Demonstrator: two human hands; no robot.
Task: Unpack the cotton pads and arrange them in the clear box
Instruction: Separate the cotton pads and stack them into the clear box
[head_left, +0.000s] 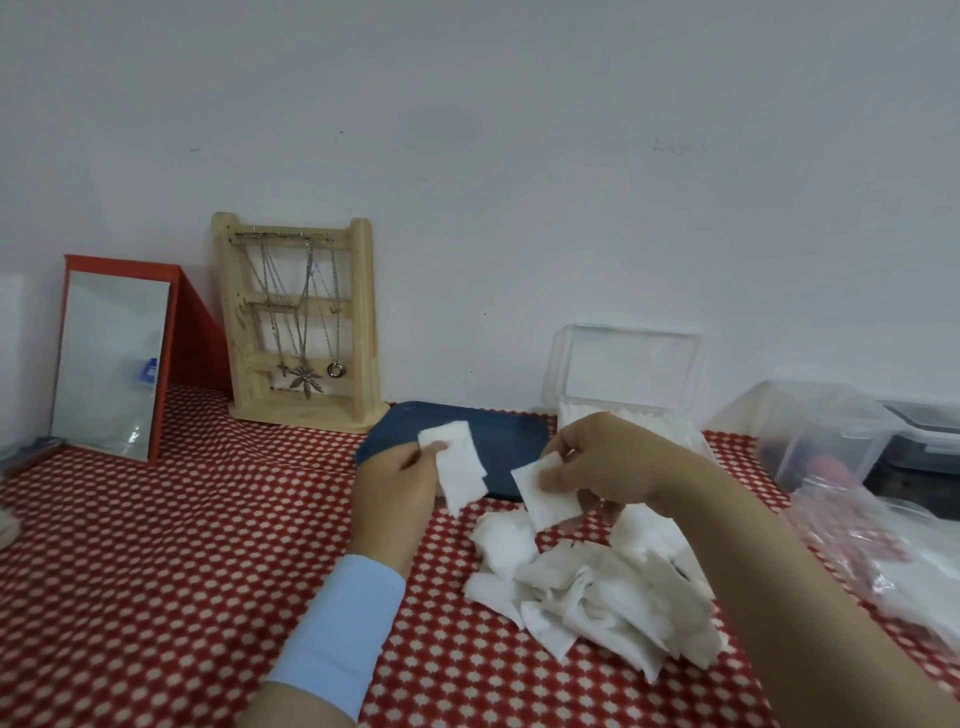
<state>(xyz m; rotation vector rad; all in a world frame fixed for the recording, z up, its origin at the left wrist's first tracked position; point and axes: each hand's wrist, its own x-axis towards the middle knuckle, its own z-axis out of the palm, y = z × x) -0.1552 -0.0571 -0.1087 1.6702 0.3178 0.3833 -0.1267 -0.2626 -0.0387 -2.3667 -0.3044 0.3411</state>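
Both hands hovered above a red-and-white tablecloth (182, 545). The left hand (400, 483) pinched a few cotton pads (460, 467) between thumb and fingers over a dark blue tray (498, 421), while the right hand (602, 462) pinched a single pad (548, 496) just above a loose pile of pads (587, 587). Behind the right hand, against the wall, stood the clear box (675, 431), its lid (628, 374) raised and white pads stacked inside. A wooden necklace stand (301, 322) stood at left.
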